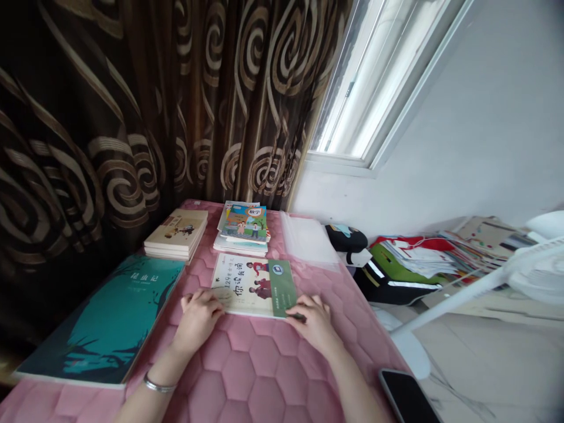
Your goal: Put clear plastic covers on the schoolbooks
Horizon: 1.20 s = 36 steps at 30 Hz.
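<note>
A thin booklet [255, 284] with a cream and green cover lies flat on the pink quilted table cover [264, 376]. My left hand [198, 314] rests on its near left corner with the fingers curled down on the edge. My right hand [314, 322] sits at its near right corner, fingers bent, touching the green part of the cover. A silver bracelet [157, 385] circles my left wrist.
A large teal book [106, 323] lies at the left. Two book stacks [177, 234] [243, 228] sit at the back, beside a clear plastic sleeve [308, 239]. A dark phone [408, 396] lies at the near right edge. Bags, papers [418, 258] and a white fan [520, 276] crowd the floor.
</note>
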Each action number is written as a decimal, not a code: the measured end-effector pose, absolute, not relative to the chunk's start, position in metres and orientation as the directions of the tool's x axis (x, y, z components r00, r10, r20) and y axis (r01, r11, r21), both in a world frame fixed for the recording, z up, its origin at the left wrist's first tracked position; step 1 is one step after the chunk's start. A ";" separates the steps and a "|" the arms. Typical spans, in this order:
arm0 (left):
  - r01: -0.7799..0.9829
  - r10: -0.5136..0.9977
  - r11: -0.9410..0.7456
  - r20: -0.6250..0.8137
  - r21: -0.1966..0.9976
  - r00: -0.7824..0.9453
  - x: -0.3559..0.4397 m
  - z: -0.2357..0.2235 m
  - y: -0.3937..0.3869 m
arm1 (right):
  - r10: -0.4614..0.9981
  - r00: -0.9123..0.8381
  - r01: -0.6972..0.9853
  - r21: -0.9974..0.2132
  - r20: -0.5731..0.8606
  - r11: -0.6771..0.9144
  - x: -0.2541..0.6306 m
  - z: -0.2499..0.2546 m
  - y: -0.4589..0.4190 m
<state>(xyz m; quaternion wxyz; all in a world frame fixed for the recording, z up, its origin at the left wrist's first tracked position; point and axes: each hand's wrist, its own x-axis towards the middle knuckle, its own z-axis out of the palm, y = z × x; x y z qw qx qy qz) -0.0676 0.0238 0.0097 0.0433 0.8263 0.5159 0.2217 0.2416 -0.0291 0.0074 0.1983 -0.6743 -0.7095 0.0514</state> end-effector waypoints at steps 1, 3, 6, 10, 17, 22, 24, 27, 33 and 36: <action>0.838 0.876 -0.455 0.320 0.303 0.360 -0.074 0.010 0.026 | 0.981 0.014 0.937 -0.345 0.193 0.055 0.251 0.009 -0.030; 0.842 0.886 -0.439 0.305 0.314 0.349 -0.083 0.010 0.031 | 0.986 0.045 0.933 -0.358 0.160 0.016 0.264 0.010 -0.032; 0.840 0.896 -0.431 0.272 0.330 0.352 -0.089 0.011 0.036 | 0.991 0.047 0.925 -0.380 0.128 0.005 0.272 0.011 -0.032; 0.842 0.901 -0.426 0.236 0.331 0.364 -0.089 0.011 0.038 | 0.992 0.040 0.921 -0.389 0.120 0.010 0.270 0.013 -0.032; 0.836 0.903 -0.426 0.219 0.346 0.370 -0.086 0.013 0.036 | 0.978 -0.124 0.966 -0.203 0.167 0.157 0.233 0.026 -0.006; 0.837 0.909 -0.414 0.200 0.357 0.365 -0.086 0.014 0.035 | 0.988 -0.146 0.978 -0.143 0.053 0.152 0.206 0.029 0.061; 0.836 0.912 -0.409 0.195 0.367 0.360 -0.086 0.013 0.035 | 0.992 -0.126 0.980 -0.156 -0.002 0.125 0.201 0.029 0.085; 0.831 0.914 -0.405 0.193 0.380 0.357 -0.088 0.012 0.035 | 0.995 -0.103 0.982 -0.160 -0.016 0.099 0.198 0.029 0.105; 0.875 0.931 -0.349 0.227 0.336 0.284 -0.088 0.015 0.034 | 1.000 0.010 0.993 -0.119 0.011 -0.009 0.201 0.030 0.098; 0.915 0.946 -0.260 0.271 0.310 0.177 -0.087 0.014 0.034 | 0.994 0.103 0.991 -0.087 0.027 -0.100 0.203 0.030 0.080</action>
